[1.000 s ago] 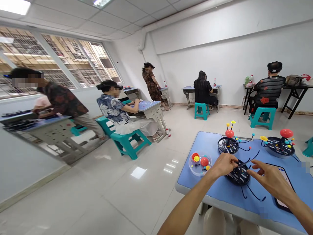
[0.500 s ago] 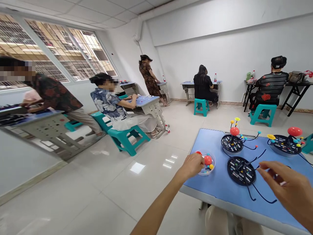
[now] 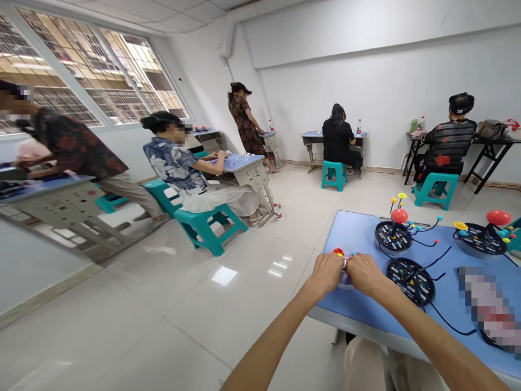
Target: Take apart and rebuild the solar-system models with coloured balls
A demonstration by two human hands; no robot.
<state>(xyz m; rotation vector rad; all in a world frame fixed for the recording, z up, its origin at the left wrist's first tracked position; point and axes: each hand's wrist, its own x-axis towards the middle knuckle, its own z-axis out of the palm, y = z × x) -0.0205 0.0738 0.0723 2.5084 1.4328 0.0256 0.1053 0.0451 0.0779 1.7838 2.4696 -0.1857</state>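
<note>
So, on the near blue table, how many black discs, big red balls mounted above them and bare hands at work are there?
Black discs: 3 (front disc, back disc, right disc)
Mounted big red balls: 2 (back ball, right ball)
Hands: 2 (left hand, right hand), both at the clear tub
Total: 7

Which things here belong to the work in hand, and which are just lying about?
Likely for the job:
clear bowl
coloured pieces
black disc with bent rods
perhaps two similar models

Likely just lying about:
brown bag
bottle on the floor
</note>
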